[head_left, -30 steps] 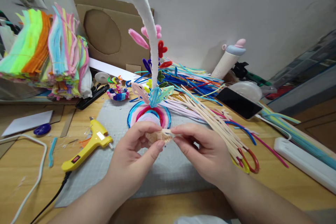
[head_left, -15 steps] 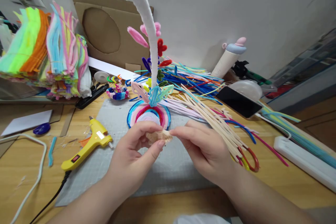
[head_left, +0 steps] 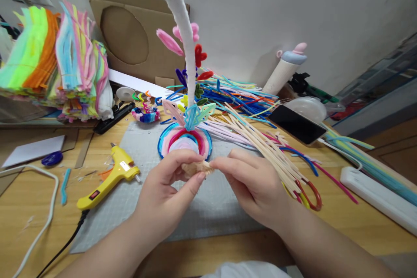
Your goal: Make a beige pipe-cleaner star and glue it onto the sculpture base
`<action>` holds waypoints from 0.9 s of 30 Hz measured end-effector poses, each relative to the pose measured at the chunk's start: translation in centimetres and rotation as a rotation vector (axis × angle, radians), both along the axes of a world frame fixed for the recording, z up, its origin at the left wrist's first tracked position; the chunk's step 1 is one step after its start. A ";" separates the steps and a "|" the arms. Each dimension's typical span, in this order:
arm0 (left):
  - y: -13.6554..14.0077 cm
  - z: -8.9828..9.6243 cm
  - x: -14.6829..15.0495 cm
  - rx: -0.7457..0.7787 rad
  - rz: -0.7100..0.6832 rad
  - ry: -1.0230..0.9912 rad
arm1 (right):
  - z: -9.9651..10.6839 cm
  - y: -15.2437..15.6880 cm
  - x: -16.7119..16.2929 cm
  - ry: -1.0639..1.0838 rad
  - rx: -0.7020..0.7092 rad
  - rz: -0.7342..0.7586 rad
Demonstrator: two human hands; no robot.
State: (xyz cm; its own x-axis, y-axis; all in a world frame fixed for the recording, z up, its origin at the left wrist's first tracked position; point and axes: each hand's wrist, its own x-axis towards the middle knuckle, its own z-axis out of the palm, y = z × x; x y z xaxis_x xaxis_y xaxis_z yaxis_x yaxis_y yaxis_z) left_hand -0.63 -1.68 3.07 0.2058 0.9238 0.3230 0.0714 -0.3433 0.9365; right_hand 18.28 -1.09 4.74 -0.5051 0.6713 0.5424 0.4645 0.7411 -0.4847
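Observation:
Between thumb and fingers, my left hand (head_left: 163, 191) pinches a small beige pipe-cleaner piece (head_left: 196, 168), partly hidden by the fingers. My right hand (head_left: 257, 180) is closed, its fingertips pinching the right end of the same piece. Just beyond stands a pipe-cleaner decoration: a tall white fuzzy stem (head_left: 187, 47) that leans left at the top. Pink, red, purple, green and yellow flower shapes surround the stem. Pink and mint looped wings (head_left: 199, 115) sit at its foot, above a round striped base (head_left: 208, 141) in blue, pink and red.
A yellow glue gun (head_left: 112, 178) lies left on the grey cutting mat (head_left: 221, 213). Beige pipe cleaners (head_left: 260, 143) and scissors (head_left: 314, 195) lie right, near a phone (head_left: 296, 124) and white power strip (head_left: 378, 195). Bundled pipe cleaners (head_left: 32, 52) stand back left, beside cardboard (head_left: 163, 13).
The view has shifted very slightly. Both hands keep their grip on the beige piece, with hardly any movement of the fingers.

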 end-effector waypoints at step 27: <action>0.0 -0.2 0.0 -0.017 -0.016 -0.024 | -0.3 0.1 -0.3 0.017 -0.022 0.004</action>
